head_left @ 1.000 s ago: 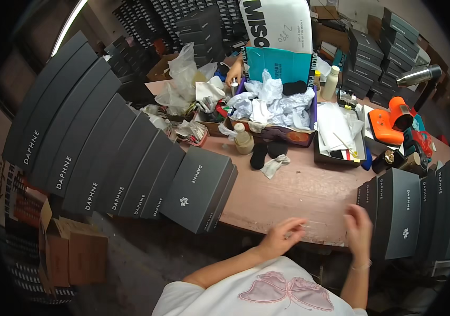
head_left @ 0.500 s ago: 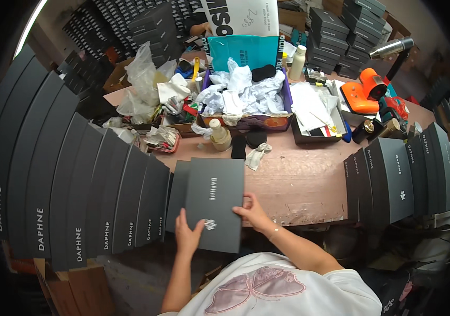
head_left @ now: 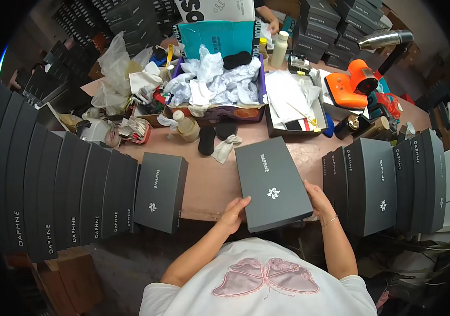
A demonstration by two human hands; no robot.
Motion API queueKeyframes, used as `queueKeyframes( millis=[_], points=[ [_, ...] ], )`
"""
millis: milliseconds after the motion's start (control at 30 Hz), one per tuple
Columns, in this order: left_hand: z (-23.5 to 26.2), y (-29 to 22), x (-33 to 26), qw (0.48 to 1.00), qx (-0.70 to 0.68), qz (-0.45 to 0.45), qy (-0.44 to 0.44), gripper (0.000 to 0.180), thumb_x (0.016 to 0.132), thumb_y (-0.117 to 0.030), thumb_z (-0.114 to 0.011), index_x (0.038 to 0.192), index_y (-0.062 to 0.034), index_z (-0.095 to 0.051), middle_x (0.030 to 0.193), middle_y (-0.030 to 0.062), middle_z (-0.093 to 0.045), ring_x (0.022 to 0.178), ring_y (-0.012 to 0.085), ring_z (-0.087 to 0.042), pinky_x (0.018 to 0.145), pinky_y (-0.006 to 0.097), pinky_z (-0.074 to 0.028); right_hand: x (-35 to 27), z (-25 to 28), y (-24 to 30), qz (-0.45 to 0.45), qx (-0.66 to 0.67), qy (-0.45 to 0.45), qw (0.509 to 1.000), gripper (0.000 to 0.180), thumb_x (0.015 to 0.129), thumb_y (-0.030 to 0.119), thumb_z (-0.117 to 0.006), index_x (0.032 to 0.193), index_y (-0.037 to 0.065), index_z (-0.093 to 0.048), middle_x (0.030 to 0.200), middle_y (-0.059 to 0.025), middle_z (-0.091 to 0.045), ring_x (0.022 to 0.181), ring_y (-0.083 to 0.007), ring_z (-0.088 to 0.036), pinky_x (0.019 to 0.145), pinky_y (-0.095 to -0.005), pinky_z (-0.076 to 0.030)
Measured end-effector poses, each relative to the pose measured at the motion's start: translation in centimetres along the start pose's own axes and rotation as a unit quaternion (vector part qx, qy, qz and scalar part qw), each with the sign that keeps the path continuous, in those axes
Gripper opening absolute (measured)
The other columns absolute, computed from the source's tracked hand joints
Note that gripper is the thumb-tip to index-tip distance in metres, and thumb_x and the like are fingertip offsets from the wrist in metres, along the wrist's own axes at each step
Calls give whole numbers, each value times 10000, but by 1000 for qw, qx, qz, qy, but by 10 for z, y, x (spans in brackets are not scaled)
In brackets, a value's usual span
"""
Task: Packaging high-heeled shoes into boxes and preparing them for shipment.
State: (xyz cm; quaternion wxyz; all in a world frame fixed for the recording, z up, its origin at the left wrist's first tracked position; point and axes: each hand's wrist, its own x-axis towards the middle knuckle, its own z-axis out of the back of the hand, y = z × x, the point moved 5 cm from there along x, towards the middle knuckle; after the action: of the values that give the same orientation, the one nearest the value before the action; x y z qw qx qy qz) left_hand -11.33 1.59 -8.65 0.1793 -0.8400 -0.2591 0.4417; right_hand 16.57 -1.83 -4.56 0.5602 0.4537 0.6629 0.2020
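A dark grey flat box point(head_left: 273, 183) lies at the pink tabletop's point(head_left: 209, 184) near edge, left hand point(head_left: 234, 213) and right hand point(head_left: 317, 199) gripping its near corners; even pressure on both sides likely keeps it square.

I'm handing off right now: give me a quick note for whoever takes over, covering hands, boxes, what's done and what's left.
Left hand grips the near left corner of the flat black box; right hand holds its right edge. The box lies lid up on the pink table, its near end over the edge.
Done: a row of black boxes stands on edge at the left, another row at the right.
Left: this box belongs to neither row yet; which row it goes to cannot be told.
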Motion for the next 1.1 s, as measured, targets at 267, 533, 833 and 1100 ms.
queueKeyframes(
  millis=[267,533,833,1100],
  points=[
    [-35,-164,-188,733,556,-335,-202,211,817,-76,-685,969,-2,-559,907,132,-618,823,248,-621,697,339,-480,-29,-16,20,285,-518,-56,805,498,766,209,-755,1190,28,-566,1266,-161,-519,1172,-310,-496,974,-384,-413],
    [99,-135,-136,406,767,-329,-372,445,810,-133,-676,1208,4,-531,1124,211,-543,1051,387,-510,909,468,-404,-21,-35,-13,244,-658,4,712,193,725,130,-726,896,81,-650,1087,-139,-568,1040,-297,-537,927,-422,-369],
    [-93,31,-60,738,527,-71,414,319,891,-221,-588,1128,-11,-623,1145,181,-619,1090,280,-578,959,357,-426,-13,-193,-14,418,-586,212,661,125,738,80,-619,840,8,-618,965,-129,-573,1001,-315,-559,839,-361,-473],
    [-72,42,-10,551,767,-283,167,521,832,-227,-640,1317,-96,-502,1448,141,-347,1403,292,-224,1078,629,-161,-62,-171,39,323,-450,122,823,257,824,183,-654,1029,32,-621,1122,-150,-599,962,-343,-610,818,-398,-499]
  ],
)
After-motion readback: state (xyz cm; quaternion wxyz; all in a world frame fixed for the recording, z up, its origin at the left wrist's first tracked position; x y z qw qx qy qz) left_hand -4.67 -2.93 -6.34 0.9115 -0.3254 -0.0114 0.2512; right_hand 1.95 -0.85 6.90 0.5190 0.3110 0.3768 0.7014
